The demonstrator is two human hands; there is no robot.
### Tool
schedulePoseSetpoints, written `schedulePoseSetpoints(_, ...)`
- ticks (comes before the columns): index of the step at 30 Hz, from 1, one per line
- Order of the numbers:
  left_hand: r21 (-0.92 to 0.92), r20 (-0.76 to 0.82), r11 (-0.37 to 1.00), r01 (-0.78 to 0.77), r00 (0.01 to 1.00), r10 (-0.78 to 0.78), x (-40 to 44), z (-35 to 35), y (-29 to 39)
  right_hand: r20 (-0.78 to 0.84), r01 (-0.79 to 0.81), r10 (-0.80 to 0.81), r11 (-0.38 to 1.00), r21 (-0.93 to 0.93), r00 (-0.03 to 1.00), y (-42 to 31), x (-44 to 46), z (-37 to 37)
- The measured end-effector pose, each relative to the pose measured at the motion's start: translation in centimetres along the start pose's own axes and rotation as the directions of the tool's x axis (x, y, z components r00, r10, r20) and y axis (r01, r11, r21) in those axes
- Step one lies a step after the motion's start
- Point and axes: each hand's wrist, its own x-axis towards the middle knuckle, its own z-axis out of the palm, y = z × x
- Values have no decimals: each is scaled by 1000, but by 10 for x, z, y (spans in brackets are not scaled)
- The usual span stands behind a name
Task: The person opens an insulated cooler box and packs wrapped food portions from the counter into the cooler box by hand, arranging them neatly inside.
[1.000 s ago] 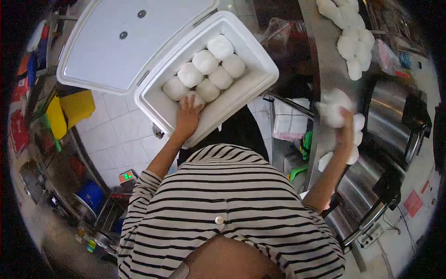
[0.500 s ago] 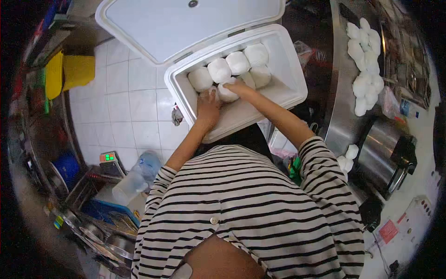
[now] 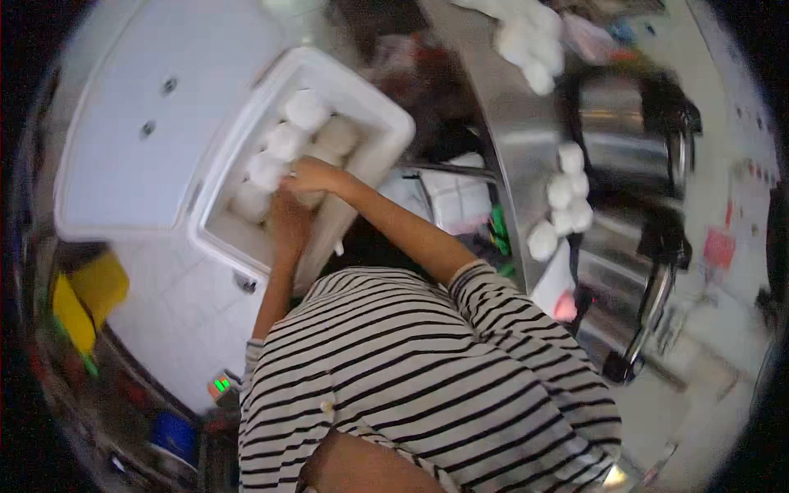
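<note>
White dough-like pieces (image 3: 286,141) sit close together inside the open box (image 3: 370,99), with one row along the side nearest the lid (image 3: 156,148). My right hand (image 3: 314,175) is among them, just above my left hand (image 3: 289,215) in the view; the two appear to overlap. Finger state: I cannot tell whether either hand grips a piece, because blur and overlap hide the fingertips. Hazard: squeezing or pressing could dent a piece, as the surfaces look soft. Hazard: neighbours set edge to edge could stick and tear if one is dragged sideways. Hazard: my right forearm (image 3: 394,214) could brush the rim, since it passes over it. Appearance: each piece is white, rounded and smooth, with slightly squarish sides; those away from the lid look greyer, apparently shaded. Similar pieces lie in an upper group (image 3: 530,45) and a lower group (image 3: 567,193) on the metal counter (image 3: 526,148) to my right.
</note>
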Motion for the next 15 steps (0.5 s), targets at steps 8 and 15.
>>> schedulePoseSetpoints(8,38,-288,971,-238,927,239,1,15,5,-968,-684,248,701,202,-31,1,-353,-156)
schedulePoseSetpoints(15,174,-273,967,-187,934,230,26,49,-10,-737,-862,502,-37,505,-453,120,-482,-110)
